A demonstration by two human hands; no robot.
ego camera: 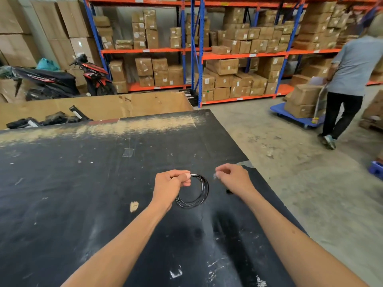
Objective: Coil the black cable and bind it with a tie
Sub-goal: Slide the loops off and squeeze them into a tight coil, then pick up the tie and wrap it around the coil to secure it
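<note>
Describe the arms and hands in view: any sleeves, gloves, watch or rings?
Both forearms are bare up to the frame edge; no sleeves show. The left hand and right hand wear no gloves. No watch or wristband is on either wrist, and no ring shows on the visible fingers.

Cable (202, 191) glossy black, coiled. Table top (83, 183) black, flecked with white scuffs, far edge worn to bare tan. Racking: uprights (194, 48) blue, beams (244, 55) orange. Boxes (222, 66) brown cardboard, white labels. Scooter (94, 74) red and black. Trolley (298, 119) blue. Passer-by's shirt (356, 65) grey, trousers (342, 112) black. Floor (290, 162) grey concrete.
</note>
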